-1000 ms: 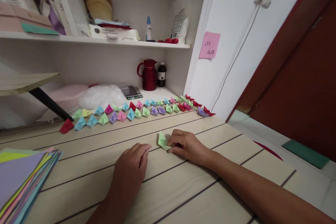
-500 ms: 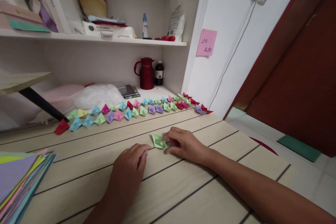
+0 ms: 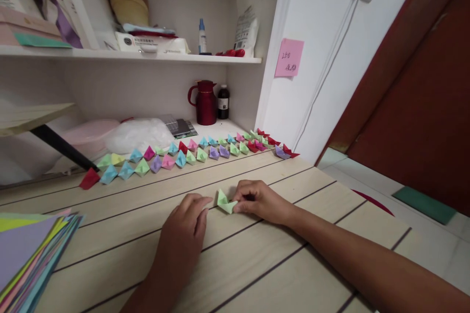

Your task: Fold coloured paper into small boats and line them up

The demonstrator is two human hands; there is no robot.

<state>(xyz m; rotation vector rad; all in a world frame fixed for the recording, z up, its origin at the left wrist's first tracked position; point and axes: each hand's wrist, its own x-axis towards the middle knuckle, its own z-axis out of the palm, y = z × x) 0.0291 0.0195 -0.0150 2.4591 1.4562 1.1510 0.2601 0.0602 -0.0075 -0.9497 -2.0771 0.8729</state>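
A small light-green folded paper boat (image 3: 224, 202) stands on the wooden table (image 3: 257, 264). My right hand (image 3: 259, 200) pinches its right end with curled fingers. Just left of the boat, my left hand (image 3: 187, 227) lies on the table with fingers bent down, their tips close to the paper; I cannot see whether they touch it. Beyond the hands runs a long double row of coloured paper boats (image 3: 183, 156) along the table's far edge.
A stack of coloured paper sheets (image 3: 29, 249) lies at the near left. Behind the boats stand a dark red jug (image 3: 203, 102), a dark bottle (image 3: 223, 101), a plastic bag (image 3: 137, 134) and shelves. A pink sticky note (image 3: 289, 57) hangs on the white wall; a red door is at right.
The green boat has been turned from lying flat to standing on its base, held by my right hand. My left hand has edged slightly toward it.
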